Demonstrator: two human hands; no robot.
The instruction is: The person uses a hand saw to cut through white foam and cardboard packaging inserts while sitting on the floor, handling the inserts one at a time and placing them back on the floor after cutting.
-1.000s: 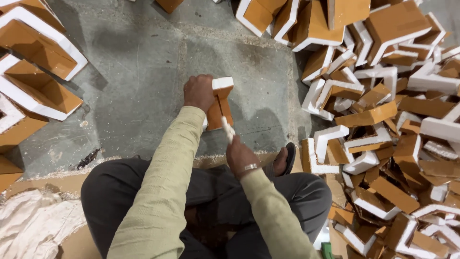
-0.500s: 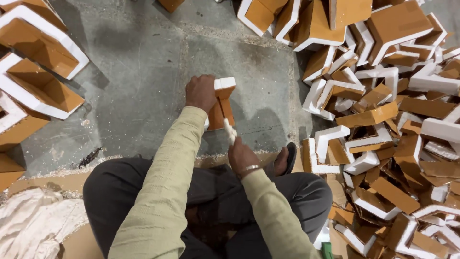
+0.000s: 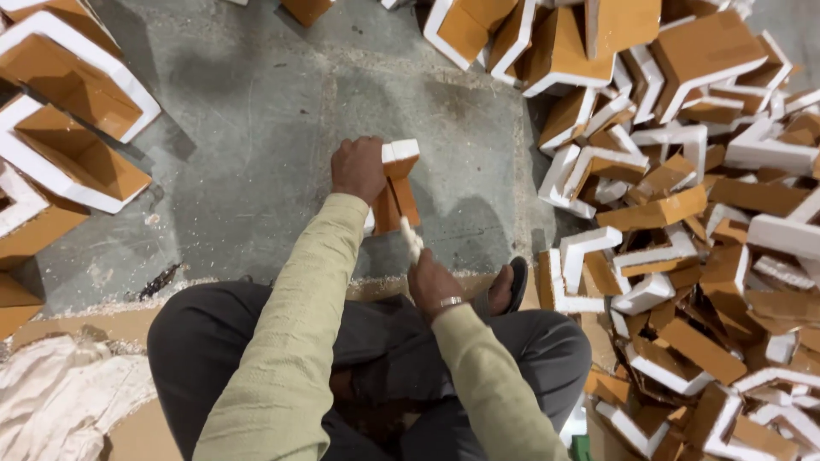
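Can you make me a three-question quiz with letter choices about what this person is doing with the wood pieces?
1. Where is the big loose heap of white-edged brown wooden corner pieces?
A. right of the person
B. on their lap
C. behind them

2. What colour are the person's long sleeves?
A. red
B. pale green
C. black

3. What is the left hand doing?
A. resting flat on the floor
B. waving
C. holding an upright white-edged brown wooden piece on the grey concrete floor

Answers: 1 A, the heap fills the right side. 2 B, both sleeves are pale green. 3 C, it grips the piece's top.
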